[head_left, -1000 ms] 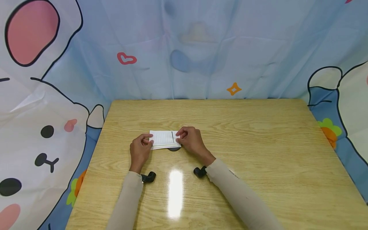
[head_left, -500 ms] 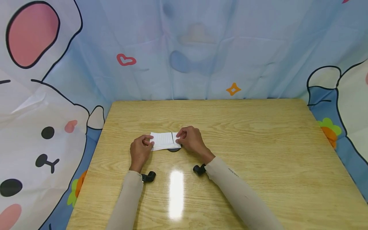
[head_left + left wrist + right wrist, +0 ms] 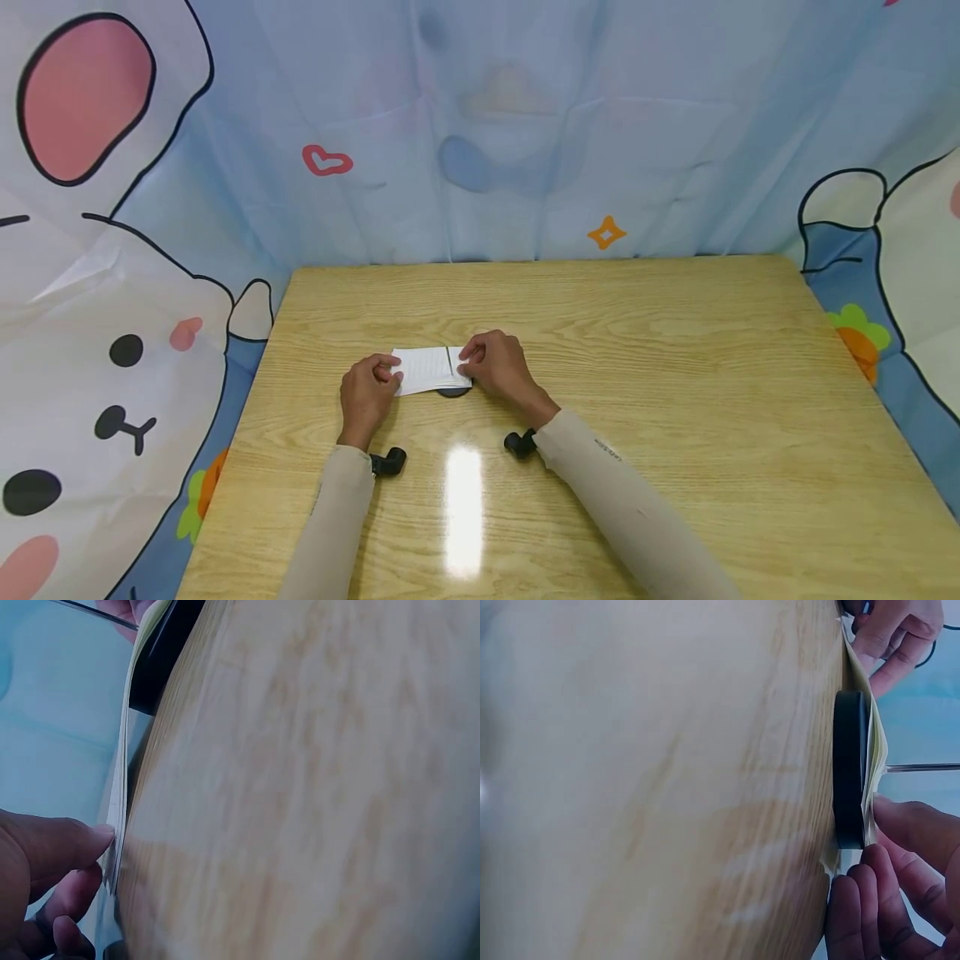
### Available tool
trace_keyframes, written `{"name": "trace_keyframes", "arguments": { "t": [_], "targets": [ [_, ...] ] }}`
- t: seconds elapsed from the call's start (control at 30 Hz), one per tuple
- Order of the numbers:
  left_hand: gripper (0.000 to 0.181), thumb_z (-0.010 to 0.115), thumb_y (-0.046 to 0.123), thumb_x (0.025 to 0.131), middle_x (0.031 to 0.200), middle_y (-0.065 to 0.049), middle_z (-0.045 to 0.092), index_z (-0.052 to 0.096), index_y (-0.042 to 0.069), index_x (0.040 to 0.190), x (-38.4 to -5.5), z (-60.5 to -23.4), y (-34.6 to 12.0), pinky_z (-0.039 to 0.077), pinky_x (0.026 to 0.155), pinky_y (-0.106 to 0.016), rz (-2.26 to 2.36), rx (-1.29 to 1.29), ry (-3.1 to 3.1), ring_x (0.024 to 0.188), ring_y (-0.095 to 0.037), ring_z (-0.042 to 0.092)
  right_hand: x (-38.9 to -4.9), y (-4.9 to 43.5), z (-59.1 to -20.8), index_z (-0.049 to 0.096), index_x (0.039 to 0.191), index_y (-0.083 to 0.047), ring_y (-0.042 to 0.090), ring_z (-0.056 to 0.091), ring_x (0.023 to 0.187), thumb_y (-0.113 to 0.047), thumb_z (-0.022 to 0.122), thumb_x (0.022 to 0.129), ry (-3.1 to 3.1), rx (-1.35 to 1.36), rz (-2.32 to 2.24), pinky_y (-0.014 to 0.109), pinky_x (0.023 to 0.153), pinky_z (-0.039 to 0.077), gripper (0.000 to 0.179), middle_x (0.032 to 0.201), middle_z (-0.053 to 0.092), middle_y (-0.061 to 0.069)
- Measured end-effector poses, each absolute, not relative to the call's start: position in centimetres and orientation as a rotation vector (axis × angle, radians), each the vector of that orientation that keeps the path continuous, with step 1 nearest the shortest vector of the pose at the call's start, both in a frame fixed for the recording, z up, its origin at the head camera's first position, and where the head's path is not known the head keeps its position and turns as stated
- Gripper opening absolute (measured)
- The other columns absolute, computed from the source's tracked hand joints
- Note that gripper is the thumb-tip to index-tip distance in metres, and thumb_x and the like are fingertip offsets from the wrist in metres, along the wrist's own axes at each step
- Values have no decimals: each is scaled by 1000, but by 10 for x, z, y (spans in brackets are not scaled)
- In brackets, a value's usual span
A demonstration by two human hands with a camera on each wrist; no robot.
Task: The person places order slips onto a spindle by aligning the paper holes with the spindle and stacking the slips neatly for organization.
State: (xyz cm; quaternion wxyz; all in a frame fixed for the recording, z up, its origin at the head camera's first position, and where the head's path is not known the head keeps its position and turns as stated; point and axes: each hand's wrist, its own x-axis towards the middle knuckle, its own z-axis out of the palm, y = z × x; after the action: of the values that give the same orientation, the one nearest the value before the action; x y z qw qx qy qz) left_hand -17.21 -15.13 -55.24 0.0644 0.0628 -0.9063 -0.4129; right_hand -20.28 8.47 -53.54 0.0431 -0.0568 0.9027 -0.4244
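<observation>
A thin stack of white lined paper slips (image 3: 420,370) lies across a bill spike, its thin metal rod (image 3: 449,360) coming up through the paper's right part. Under the slips, the round black base (image 3: 849,765) stands on the table, only its front edge showing in the head view. My left hand (image 3: 365,398) pinches the stack's left end; in the left wrist view its thumb (image 3: 82,844) presses the paper. At the right end, beside the rod, my right hand (image 3: 498,367) pinches the slips between thumb and fingers. The paper bows slightly over the base in the right wrist view.
The wooden table (image 3: 675,400) reaches well to the right of the hands. Behind it hangs a blue cartoon curtain (image 3: 525,167), continuing at both sides. Black wrist cameras (image 3: 388,462) sit at both sleeve cuffs. A bright reflection lies on the tabletop in front.
Both hands keep their pinch on the slips, almost still. The stack's left end sits slightly lower in the head view, which has itself shifted a little.
</observation>
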Motion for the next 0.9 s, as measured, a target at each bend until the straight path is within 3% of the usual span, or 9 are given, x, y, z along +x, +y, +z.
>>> {"name": "trace_keyframes", "arguments": {
  "t": [0.27, 0.57, 0.9],
  "targets": [
    [17, 81, 11, 91, 90, -8, 63, 81, 10, 108, -174, -552, -153, 41, 74, -36, -1201, 181, -2767, 82, -24, 57, -201, 80, -537, 80, 91, -14, 14, 59, 65, -16, 86, 89, 2829, -245, -1240, 33, 67, 50, 6, 72, 67, 0],
    [18, 77, 13, 93, 88, -7, 65, 81, 10, 110, -173, -550, -153, 40, 70, -35, -1130, 178, -2793, 79, -23, 55, -200, 78, -543, 79, 95, -13, 12, 55, 63, -17, 84, 91, 2907, -336, -1194, 34, 69, 50, 8, 71, 64, -1],
    [23, 72, 17, 97, 95, -10, 65, 80, 8, 116, -164, -549, -149, 43, 75, -40, -1009, 116, -2768, 91, -29, 55, -195, 81, -541, 82, 99, -17, 21, 57, 89, -24, 82, 92, 3005, -305, -1080, 39, 77, 50, 9, 90, 66, 2]
  ]
}}
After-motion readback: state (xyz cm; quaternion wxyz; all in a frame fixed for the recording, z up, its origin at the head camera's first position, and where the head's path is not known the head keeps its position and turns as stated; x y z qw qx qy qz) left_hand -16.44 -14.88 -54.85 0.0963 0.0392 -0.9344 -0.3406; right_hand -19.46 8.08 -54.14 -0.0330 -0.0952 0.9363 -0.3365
